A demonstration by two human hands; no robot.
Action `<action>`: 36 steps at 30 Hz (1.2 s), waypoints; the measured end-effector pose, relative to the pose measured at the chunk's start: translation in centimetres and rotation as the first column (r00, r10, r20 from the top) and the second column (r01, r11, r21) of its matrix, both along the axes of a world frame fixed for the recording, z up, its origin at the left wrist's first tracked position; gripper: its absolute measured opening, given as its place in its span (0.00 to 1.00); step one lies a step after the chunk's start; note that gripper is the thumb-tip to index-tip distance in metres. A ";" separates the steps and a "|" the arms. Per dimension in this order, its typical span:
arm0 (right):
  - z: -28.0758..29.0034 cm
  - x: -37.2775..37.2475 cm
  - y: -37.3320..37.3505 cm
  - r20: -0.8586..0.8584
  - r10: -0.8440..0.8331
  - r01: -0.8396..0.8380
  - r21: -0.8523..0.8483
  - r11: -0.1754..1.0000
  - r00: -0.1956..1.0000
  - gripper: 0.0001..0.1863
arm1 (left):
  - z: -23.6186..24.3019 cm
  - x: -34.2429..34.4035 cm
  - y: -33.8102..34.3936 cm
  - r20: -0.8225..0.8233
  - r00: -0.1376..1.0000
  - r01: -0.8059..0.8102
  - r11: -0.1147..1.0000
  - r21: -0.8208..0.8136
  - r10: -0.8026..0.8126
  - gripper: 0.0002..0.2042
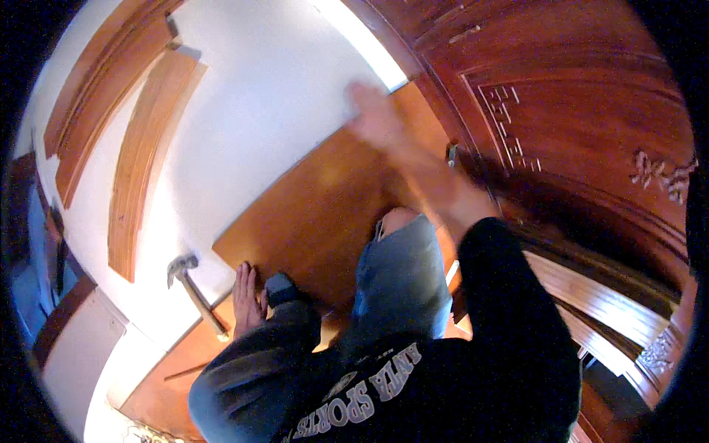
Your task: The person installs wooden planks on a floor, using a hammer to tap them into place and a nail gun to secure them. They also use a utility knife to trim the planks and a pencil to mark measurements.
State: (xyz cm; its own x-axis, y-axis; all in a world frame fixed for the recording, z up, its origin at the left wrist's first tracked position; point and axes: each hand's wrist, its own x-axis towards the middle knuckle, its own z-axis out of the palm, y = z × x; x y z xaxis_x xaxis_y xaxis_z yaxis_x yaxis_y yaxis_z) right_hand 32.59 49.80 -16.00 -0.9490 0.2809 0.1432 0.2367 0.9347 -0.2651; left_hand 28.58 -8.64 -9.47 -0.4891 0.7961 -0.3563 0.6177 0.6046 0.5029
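A flat brown wooden board (317, 184) lies under my hands and beside my bent leg in blue jeans (405, 273). At its near left corner rests my left hand (249, 299), open, its fingers stretched out along the edge. My right hand (375, 118) is by the board's far edge, smeared by motion. Its fingers cannot be made out, and I see nothing in it. Close to my left hand lies a claw hammer (199, 299) with a dark head and a wooden handle.
Several long wooden mouldings (155, 148) lie on the white surface (251, 96) at the left. A dark red carved wooden panel (569, 96) rises along the right. Below it, lighter wooden strips (598, 303) are stacked. A thin dark rod (186, 371) lies at the lower left.
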 end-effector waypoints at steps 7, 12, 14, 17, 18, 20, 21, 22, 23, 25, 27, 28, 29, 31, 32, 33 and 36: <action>-0.2 0.7 -1.7 -0.025 -0.026 0.023 -0.085 0.996 0.999 0.08 | -2.5 -4.9 1.1 -0.068 0.998 0.004 1.000 -0.007 -0.005 0.27; -0.1 -0.9 -1.7 -0.068 -0.010 0.003 -0.089 0.996 0.998 0.09 | -0.8 -11.9 10.6 -0.055 0.987 -0.146 0.988 0.054 0.149 0.18; 0.0 -0.9 -2.0 -0.040 -0.008 0.004 -0.086 0.996 0.999 0.09 | -1.1 -12.2 10.6 0.013 0.979 -0.205 0.978 0.035 0.205 0.15; -0.2 -1.5 -2.2 -0.039 -0.022 0.018 -0.090 0.996 0.999 0.09 | -2.5 -12.6 9.7 0.053 0.958 -0.287 0.951 0.112 0.282 0.10; -0.2 -1.4 -2.0 -0.052 -0.025 0.020 -0.102 0.995 0.998 0.09 | -2.2 -12.4 10.2 0.077 0.949 -0.313 0.943 0.111 0.306 0.09; -0.2 -1.4 -1.7 -0.058 -0.027 0.021 -0.103 0.994 0.998 0.09 | -1.6 -12.2 11.2 0.101 0.933 -0.353 0.931 0.090 0.344 0.08; 0.0 -1.4 -1.8 -0.055 -0.023 0.017 -0.098 0.995 0.998 0.09 | -1.8 -12.3 11.0 0.076 0.943 -0.330 0.940 0.080 0.325 0.09; 0.1 -1.3 -1.9 -0.052 -0.019 0.014 -0.092 0.996 0.998 0.09 | -2.2 -12.3 10.6 0.052 0.951 -0.307 0.949 0.070 0.304 0.10; 0.1 -1.2 -2.1 -0.056 -0.027 0.022 -0.092 0.996 0.998 0.09 | -2.3 -12.4 10.2 0.027 0.959 -0.283 0.957 0.060 0.281 0.11; -0.1 -1.3 -2.3 -0.074 -0.052 0.046 -0.079 0.996 0.996 0.10 | -1.0 -12.6 11.2 0.007 0.971 -0.237 0.971 0.002 0.237 0.11; -0.4 -1.0 -2.6 -0.082 -0.076 0.070 -0.077 0.995 0.994 0.09 | -1.1 -12.5 11.3 -0.039 0.983 -0.175 0.978 0.109 0.180 0.10; -0.5 -0.8 -2.7 -0.083 -0.092 0.085 -0.077 0.993 0.992 0.09 | -0.9 -12.4 11.4 -0.033 0.983 -0.174 0.978 0.116 0.178 0.10; -0.8 -0.8 -2.6 -0.071 -0.091 0.085 -0.079 0.993 0.993 0.09 | -0.7 -12.4 11.6 -0.026 0.984 -0.172 0.978 0.123 0.176 0.11; -0.8 -1.1 -2.2 -0.041 -0.083 0.080 -0.082 0.993 0.996 0.09 | -0.9 -12.5 11.8 -0.070 0.988 -0.128 0.983 0.131 0.138 0.11; -0.7 -0.8 -2.6 -0.031 -0.096 0.094 -0.083 0.992 0.995 0.09 | -0.6 -12.4 11.7 -0.063 0.989 -0.125 0.985 0.117 0.133 0.11; -0.7 -0.9 -2.7 -0.029 -0.100 0.097 -0.079 0.992 0.995 0.09 | -0.4 -12.4 12.0 -0.063 0.989 -0.130 0.986 0.108 0.137 0.11; -0.1 -1.2 -2.1 0.044 -0.093 0.096 -0.081 0.992 0.995 0.09 | 0.2 -12.4 12.7 -0.087 0.994 -0.067 0.997 0.044 0.070 0.14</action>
State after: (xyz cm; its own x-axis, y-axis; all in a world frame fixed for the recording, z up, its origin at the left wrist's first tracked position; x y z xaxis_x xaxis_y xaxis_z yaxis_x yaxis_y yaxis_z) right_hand 31.42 47.69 -16.10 -0.9220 0.3792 0.0784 0.3351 0.8829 -0.3289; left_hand 16.21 4.03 -9.30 -0.5712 0.7726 -0.2771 0.6185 0.6271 0.4735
